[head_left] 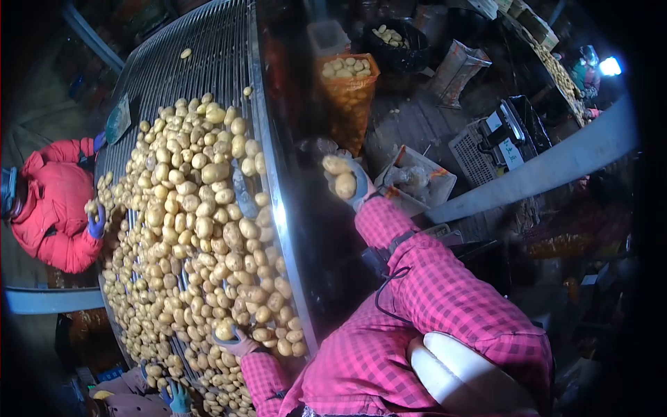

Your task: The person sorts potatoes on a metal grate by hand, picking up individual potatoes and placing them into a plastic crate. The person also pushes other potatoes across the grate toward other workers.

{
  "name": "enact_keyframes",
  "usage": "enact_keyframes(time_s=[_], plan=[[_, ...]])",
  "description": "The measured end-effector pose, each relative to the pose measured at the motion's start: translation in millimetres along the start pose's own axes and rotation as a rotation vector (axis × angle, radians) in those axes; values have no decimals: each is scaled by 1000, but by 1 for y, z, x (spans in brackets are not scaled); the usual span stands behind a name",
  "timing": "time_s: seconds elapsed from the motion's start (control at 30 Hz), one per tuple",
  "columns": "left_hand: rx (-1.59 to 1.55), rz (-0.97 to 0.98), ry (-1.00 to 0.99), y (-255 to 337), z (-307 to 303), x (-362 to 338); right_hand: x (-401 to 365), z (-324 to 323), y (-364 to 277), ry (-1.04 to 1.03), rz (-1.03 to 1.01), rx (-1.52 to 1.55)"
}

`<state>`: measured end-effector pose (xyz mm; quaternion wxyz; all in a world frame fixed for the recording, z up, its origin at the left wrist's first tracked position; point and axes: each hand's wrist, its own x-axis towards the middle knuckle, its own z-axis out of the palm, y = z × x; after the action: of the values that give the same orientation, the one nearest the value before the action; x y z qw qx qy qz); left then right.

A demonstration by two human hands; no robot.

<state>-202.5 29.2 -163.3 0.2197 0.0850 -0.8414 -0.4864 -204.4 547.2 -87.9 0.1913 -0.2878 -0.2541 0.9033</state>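
View from a head-worn camera, down onto a sloping slatted rack (201,38) piled with potatoes (191,208), which fill most of the left half of the frame. The wearer, in a pink checked sleeve (445,285), reaches in from the bottom and lower right.

The right hand (360,186), gloved in grey, is just above and right of centre, beyond the rack's metal side rail (279,215). Its fingers are closed around at least two potatoes, one above the other. The left hand (240,342), at the lower centre, is over the heap, its fingers curled around one potato (224,329), with others lying close about it. A dark cable (379,300) loops beside the right forearm.

At the left edge, a person in a red jacket (59,201) leans to the rack, one purple-gloved hand (96,222) at the edge of the pile. At the lower left, another person's teal-gloved hand (179,398) is among the potatoes.

Above the right hand, at the upper centre, stands an orange mesh bag (347,104) full of potatoes; a dark container (415,57) with more is right of it. Right of the right hand lie an open box (436,186) with clear plastic inside and a plastic crate (469,154). A bright light (610,66) glares at the upper right.
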Motion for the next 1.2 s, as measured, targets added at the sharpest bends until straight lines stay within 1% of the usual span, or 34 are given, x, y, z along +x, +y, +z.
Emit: enact_keyframes(time_s=[0.07,0.1,0.13,0.17,0.2,0.23,0.27,0.3,0.33,0.37,0.4,0.43,0.47,0.5,0.53,0.57,0.67,0.7,0.73,0.8,0.83,0.9,0.93,0.97,1.03,1.07,1.1,1.17,1.2], plan=[[16,22,13,-1,-1,-1,40,-86,37,-321,132,137],[27,33,14,0,1,0,40,-112,57,-168,97,112],[-33,-8,26,10,4,-3,29,-106,65,74,126,187],[61,36,14,4,1,-1,19,-101,74,334,132,264],[41,47,15,-5,-1,0,6,-93,81,578,116,325],[20,58,17,-12,-1,1,37,-143,104,138,66,585],[-5,55,15,-12,0,2,69,-196,128,-468,140,816],[18,40,21,-12,0,2,100,-247,152,-925,226,830],[63,12,19,-6,0,0,98,-205,118,-244,60,715],[109,-15,16,2,-1,0,89,-150,77,433,49,346],[167,-5,-9,0,-3,2,126,-146,47,199,-113,98],[219,-10,0,-3,-5,2,163,-142,18,-18,-347,-141],[259,54,10,-10,-7,3,198,-136,-11,-192,-586,-283],[298,116,22,-21,-8,5,194,-89,-50,-66,-598,-246],[282,98,18,-31,-10,6,187,-37,-92,59,-608,-208],[278,92,17,-21,-7,4,172,8,-120,131,-324,381],[314,80,10,-23,-6,5,204,26,-129,203,-199,572],[311,79,9,-27,-7,4,203,22,-115,155,-133,484],[310,79,14,-31,-10,3,193,15,-87,105,-59,400],[345,37,43,-10,-5,0,168,3,-31,30,69,233],[362,17,55,0,-3,0,145,-3,-3,33,138,163],[375,86,58,4,0,-2,93,-15,44,112,264,59],[348,95,49,3,-2,-2,74,-21,58,116,324,27],[319,104,41,1,-2,-2,58,-29,68,123,383,-6],[140,33,2,0,0,-1,42,-51,84,77,493,-71],[153,67,46,-5,1,1,39,-61,89,51,549,-105],[191,76,60,-6,0,1,38,-69,90,44,563,-112],[265,-11,35,-3,0,2,37,-83,91,31,587,-131],[235,55,40,-19,-1,5,36,-87,91,19,560,-123]])
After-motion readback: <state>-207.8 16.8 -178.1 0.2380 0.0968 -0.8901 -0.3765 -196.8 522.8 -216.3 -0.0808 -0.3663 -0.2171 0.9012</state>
